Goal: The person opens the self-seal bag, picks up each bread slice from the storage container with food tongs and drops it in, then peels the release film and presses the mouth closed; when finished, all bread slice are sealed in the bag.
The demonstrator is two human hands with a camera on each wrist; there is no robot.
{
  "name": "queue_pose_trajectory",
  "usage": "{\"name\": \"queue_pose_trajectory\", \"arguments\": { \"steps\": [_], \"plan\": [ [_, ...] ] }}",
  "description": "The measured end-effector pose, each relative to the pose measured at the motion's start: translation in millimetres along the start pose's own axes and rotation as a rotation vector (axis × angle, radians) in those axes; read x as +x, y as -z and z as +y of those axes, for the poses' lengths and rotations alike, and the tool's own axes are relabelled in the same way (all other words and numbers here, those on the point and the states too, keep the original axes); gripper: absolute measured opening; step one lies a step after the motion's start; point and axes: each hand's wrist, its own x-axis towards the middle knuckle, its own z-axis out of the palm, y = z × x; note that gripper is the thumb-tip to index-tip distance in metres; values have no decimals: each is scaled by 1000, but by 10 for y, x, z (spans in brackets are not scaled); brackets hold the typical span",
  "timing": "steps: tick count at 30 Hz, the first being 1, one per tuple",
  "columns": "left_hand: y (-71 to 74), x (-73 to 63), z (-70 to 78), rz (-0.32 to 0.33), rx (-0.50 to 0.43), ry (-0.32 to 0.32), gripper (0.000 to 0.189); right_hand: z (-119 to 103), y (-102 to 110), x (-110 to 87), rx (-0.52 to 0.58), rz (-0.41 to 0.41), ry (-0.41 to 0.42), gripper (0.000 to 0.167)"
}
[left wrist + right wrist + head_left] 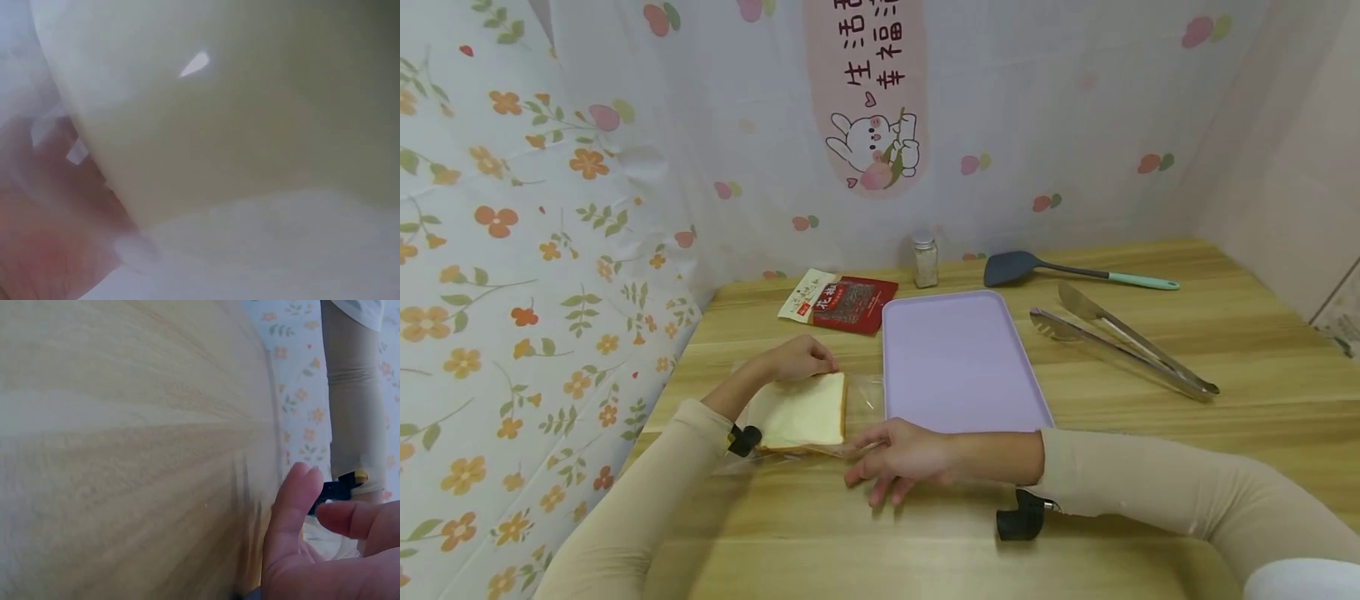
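Note:
Sliced white bread [797,412] lies flat in a clear plastic bag [868,392] on the left part of the table. Over the bag's far side, my left hand [793,358] has its fingers bent down and pinches the film by the bread's far right corner. Through the hazy film in the left wrist view, the left hand [56,219] looks blurred beside the bread [206,144]. My right hand [906,454] is at the bag's near right edge, fingers spread and loosely bent. In the right wrist view, a gap separates the right hand's thumb and forefinger [297,494].
Right of the bag lies a lilac tray [962,358]. Behind are a red-and-white seasoning packet [850,304] and a glass spice jar [925,260]. A spatula [1075,268] and metal tongs [1127,346] rest at the right. Patterned cloth hangs behind and left of the table.

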Motion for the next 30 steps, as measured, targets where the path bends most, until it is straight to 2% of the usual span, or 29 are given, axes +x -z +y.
{"name": "queue_pose_trajectory", "arguments": {
  "steps": [4,7,11,14,16,19,23,28,30],
  "plan": [
    [2,8,8,8,-1,6,21,8,-38,5,-31,56,42,34],
    [-1,-4,18,14,36,-21,21,-3,-61,6,-74,119,68,25],
    [0,-41,25,67,55,-51,21,-29,-42,-20,-143,194,104,16],
    [30,-108,50,174,24,-59,20,-65,20,-62,-214,221,151,16],
    [74,-169,82,266,-34,-75,21,-101,90,-108,-298,240,207,15],
    [152,-279,153,404,-152,-100,24,-185,226,-199,-438,282,326,14],
    [201,-454,308,568,-319,-155,28,-337,428,-354,-673,386,513,11],
    [109,-608,560,770,-415,-179,29,-526,643,-534,-896,541,673,5],
    [40,-622,651,833,-459,-186,29,-598,711,-589,-945,566,715,14]
  ]
}}
